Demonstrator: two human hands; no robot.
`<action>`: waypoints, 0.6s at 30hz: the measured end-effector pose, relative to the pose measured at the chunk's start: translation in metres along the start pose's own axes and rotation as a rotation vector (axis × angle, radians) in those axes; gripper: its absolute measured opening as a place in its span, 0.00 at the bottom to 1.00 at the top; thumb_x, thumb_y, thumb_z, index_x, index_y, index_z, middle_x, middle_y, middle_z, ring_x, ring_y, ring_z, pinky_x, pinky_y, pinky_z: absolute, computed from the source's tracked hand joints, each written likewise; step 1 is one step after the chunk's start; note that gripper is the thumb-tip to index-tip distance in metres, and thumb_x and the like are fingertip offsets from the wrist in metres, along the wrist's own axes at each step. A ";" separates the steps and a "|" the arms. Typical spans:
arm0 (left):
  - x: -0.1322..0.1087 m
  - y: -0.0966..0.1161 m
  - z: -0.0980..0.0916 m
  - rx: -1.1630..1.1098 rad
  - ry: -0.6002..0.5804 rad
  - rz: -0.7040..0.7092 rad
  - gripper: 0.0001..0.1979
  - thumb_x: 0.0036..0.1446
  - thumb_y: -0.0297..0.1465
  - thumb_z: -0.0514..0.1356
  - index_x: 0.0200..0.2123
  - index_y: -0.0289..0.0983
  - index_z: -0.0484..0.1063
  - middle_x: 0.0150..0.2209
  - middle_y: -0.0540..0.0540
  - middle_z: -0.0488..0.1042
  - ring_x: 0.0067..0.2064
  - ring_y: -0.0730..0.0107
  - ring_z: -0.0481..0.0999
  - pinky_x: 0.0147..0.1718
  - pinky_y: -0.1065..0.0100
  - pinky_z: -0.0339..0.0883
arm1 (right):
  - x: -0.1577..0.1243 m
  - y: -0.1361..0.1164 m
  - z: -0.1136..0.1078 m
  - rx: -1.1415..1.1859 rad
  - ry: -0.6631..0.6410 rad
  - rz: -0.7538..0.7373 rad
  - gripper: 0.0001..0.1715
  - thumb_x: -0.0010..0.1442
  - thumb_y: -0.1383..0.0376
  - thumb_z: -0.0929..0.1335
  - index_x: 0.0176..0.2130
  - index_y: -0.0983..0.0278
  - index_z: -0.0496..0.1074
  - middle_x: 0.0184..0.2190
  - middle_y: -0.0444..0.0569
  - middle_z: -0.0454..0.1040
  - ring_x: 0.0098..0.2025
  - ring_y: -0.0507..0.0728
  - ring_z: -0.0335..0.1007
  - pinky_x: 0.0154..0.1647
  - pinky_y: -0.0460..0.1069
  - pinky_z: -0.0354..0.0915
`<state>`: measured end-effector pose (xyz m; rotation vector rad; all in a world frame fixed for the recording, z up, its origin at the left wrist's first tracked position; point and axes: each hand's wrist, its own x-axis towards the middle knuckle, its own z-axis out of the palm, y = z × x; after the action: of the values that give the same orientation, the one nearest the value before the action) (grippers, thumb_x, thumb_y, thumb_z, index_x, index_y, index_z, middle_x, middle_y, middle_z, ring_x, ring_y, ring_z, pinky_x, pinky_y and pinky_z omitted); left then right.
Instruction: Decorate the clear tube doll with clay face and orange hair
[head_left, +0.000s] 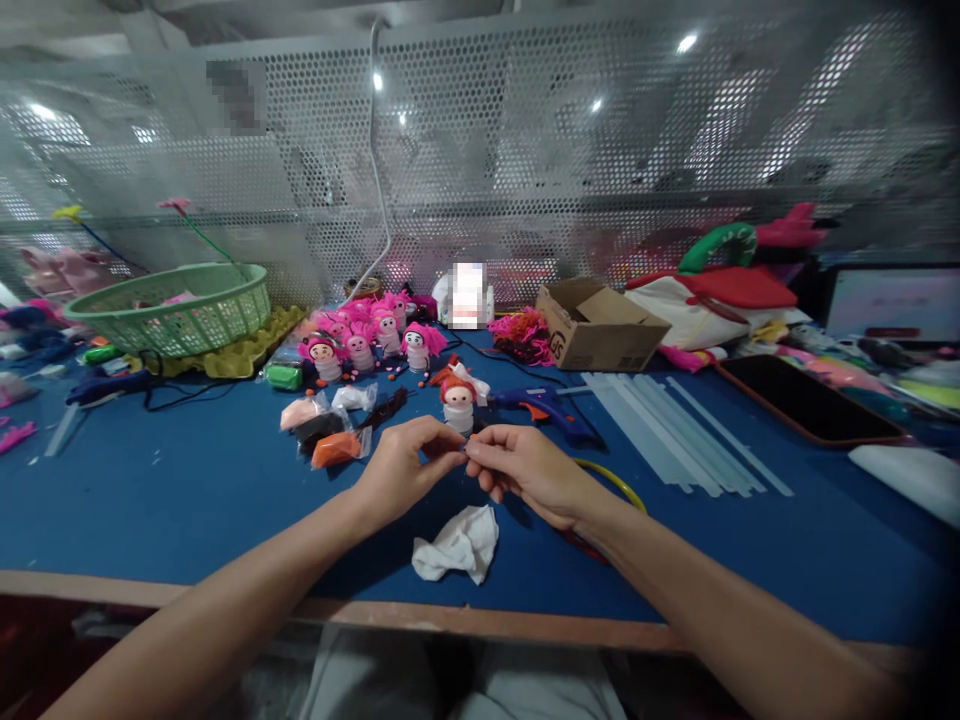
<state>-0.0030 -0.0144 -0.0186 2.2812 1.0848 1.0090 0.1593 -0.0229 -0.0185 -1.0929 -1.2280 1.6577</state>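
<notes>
And there they were, left hand (394, 468) and right hand (529, 468) meeting at the fingertips over the blue table (217, 510); anything pinched between was too small to tell, so neither grip could be called! Just on the far side stood the red-haired doll (458, 398), seemingly light, its hair likely soft, its ringed white body probably firmer and the better place to hold, gently.
</notes>
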 end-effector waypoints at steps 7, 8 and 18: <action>0.010 0.003 -0.008 0.049 -0.101 -0.018 0.06 0.48 0.25 0.58 0.32 0.33 0.72 0.29 0.46 0.75 0.30 0.72 0.72 0.29 0.72 0.65 | 0.002 -0.002 -0.001 0.017 0.035 0.008 0.10 0.46 0.64 0.70 0.23 0.68 0.66 0.18 0.41 0.68 0.16 0.44 0.60 0.14 0.40 0.55; 0.012 0.004 -0.010 0.040 -0.110 -0.026 0.06 0.48 0.25 0.58 0.32 0.33 0.72 0.29 0.46 0.75 0.30 0.72 0.72 0.29 0.72 0.65 | 0.002 -0.003 -0.001 0.021 0.040 0.011 0.09 0.46 0.64 0.69 0.23 0.68 0.66 0.18 0.41 0.67 0.16 0.44 0.60 0.14 0.40 0.55; 0.008 0.001 -0.003 -0.285 -0.089 -0.184 0.08 0.49 0.30 0.58 0.32 0.30 0.72 0.29 0.45 0.76 0.30 0.72 0.74 0.31 0.72 0.67 | 0.002 -0.003 0.001 0.023 0.040 0.007 0.11 0.47 0.64 0.70 0.23 0.68 0.66 0.18 0.42 0.68 0.16 0.44 0.60 0.14 0.40 0.55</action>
<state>-0.0010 -0.0081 -0.0129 1.9432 1.0206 0.9146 0.1576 -0.0205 -0.0163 -1.1124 -1.1784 1.6439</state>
